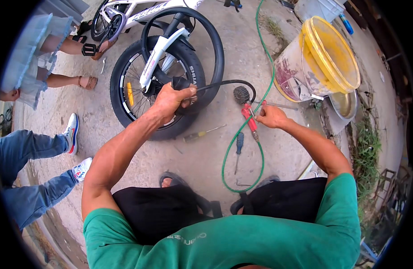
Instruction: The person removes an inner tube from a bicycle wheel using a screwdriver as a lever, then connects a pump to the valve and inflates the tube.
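My left hand (173,98) is closed around a black inner tube (219,45), where a thin black hose (229,82) runs into the grip. The hose's tip is hidden by the fingers. That tube loops over the white fork (155,62) of a bike, beside its fat black-tyred wheel (121,92). On the right, my right hand (271,116) pinches a red tyre inflator (248,115) topped by a round dark gauge (241,95). A green air line (224,163) joins the inflator's lower end and loops beneath it.
Between my feet and the wheel lie a yellow-handled screwdriver (195,136), a blue-handled screwdriver (239,142) and a hex key (243,184). A yellow-rimmed bucket (291,60) stands to the right. Two people's legs (34,145) are at left, near a small spanner (103,65).
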Demonstrator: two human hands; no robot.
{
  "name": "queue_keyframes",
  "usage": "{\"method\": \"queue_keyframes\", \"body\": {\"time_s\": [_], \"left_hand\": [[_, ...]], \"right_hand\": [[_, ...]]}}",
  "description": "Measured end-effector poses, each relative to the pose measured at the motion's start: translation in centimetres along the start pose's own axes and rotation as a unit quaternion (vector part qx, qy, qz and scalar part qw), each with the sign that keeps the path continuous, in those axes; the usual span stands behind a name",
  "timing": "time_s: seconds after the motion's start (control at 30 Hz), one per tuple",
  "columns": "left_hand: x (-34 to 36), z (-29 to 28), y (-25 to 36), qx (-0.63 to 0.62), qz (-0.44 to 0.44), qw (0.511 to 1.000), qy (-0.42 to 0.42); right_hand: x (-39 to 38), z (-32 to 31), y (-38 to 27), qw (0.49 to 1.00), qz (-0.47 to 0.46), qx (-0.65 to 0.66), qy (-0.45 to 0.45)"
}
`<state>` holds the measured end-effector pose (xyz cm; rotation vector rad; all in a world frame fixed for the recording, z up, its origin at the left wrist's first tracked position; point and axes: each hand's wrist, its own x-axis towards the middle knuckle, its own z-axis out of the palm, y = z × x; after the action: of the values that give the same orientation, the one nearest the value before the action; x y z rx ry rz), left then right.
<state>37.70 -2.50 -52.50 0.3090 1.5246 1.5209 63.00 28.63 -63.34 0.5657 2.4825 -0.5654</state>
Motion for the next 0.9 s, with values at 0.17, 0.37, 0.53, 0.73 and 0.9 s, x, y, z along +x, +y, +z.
{"method": "queue_keyframes", "body": {"time_s": [0.17,0.37,0.53,0.73,0.9], "left_hand": [[-0.1,0.2,0.5,0.032,0.002,0.999,0.014],[-0.1,0.4,0.5,0.03,0.0,1.0,0.008],[-0.5,-0.4,0.1,0.034,0.002,0.999,0.011],[0.5,0.4,-0.4,0.043,0.022,0.999,-0.009],[0.0,-0.4,-0.5,0.034,0.017,0.999,-0.008]], "right_hand": [[1.0,-0.4,-0.1,0.901,-0.291,-0.028,0.322],[1.2,-0.5,2.0,0.969,-0.132,-0.206,0.019],[0.6,-0.3,1.3,0.981,-0.01,-0.076,-0.177],[4.1,2.5,-0.3,0.986,0.008,0.161,-0.049],[5.4,3.9,-1.4,0.997,0.034,0.063,-0.031]]}}
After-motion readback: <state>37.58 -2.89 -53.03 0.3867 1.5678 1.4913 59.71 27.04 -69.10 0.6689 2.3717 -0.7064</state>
